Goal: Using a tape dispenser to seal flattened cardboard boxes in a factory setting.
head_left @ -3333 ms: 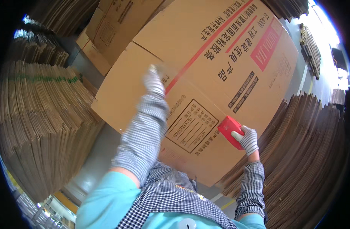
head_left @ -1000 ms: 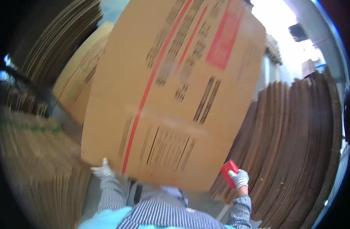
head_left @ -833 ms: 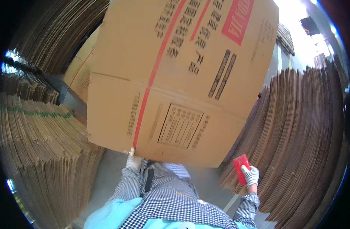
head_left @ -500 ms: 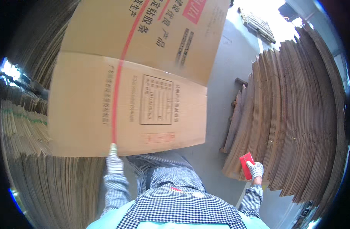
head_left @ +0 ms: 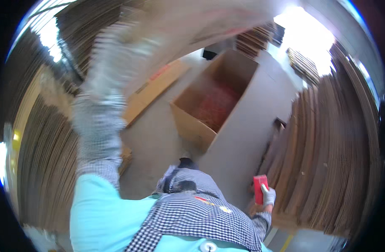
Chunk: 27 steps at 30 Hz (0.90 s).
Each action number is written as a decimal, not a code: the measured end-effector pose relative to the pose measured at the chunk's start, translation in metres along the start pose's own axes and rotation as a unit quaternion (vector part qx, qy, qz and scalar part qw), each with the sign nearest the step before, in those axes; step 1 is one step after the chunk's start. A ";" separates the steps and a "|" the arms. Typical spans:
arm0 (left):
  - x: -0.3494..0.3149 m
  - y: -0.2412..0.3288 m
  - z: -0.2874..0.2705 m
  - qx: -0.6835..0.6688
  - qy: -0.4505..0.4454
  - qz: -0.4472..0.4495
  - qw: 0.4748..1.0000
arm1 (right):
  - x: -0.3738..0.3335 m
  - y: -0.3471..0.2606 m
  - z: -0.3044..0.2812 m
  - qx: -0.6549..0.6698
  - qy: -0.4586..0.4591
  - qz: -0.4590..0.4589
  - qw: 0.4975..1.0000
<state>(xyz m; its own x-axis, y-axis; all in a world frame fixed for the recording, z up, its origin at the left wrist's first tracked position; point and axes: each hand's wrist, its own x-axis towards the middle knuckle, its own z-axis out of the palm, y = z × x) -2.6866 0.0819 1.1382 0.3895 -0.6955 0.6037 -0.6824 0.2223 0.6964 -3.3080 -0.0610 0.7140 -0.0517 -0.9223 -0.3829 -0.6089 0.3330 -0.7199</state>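
Note:
Raised high at the upper left, my left hand (head_left: 116, 50) wears a striped glove and is smeared by motion. It grips the edge of a flattened cardboard carton (head_left: 209, 21), which fills the top of the view, tilted and blurred. The finger ends are too blurred to make out singly. Low on the right, my right hand (head_left: 268, 195), also gloved, is closed round a small flat red rectangular object (head_left: 260, 189). I cannot tell what kind of object that is. This hand is beside a stack of cardboard.
An open cardboard box (head_left: 192, 128) with reddish material inside stands on the grey floor ahead. Left of it lies a long cardboard piece (head_left: 152, 90). Tall cardboard stacks rise on the right (head_left: 322, 155) and left (head_left: 49, 159). A pallet (head_left: 303, 66) lies farther back.
My left hand has swung the flattened carton up and away from in front of me, revealing the open box and floor. My right hand, still holding the red object, has shifted slightly left.

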 end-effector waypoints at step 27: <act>-0.358 -0.348 0.327 0.227 -0.368 -0.067 0.899 | -0.083 0.035 -0.034 0.049 0.019 0.189 0.981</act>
<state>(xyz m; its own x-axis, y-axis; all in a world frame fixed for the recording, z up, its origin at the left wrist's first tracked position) -2.7915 0.0300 0.5529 0.0858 -0.9963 -0.0107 -0.9071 -0.0826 0.4127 -3.3516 0.0208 0.7408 -0.2891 -0.7359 -0.6123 -0.4627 0.6674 -0.5836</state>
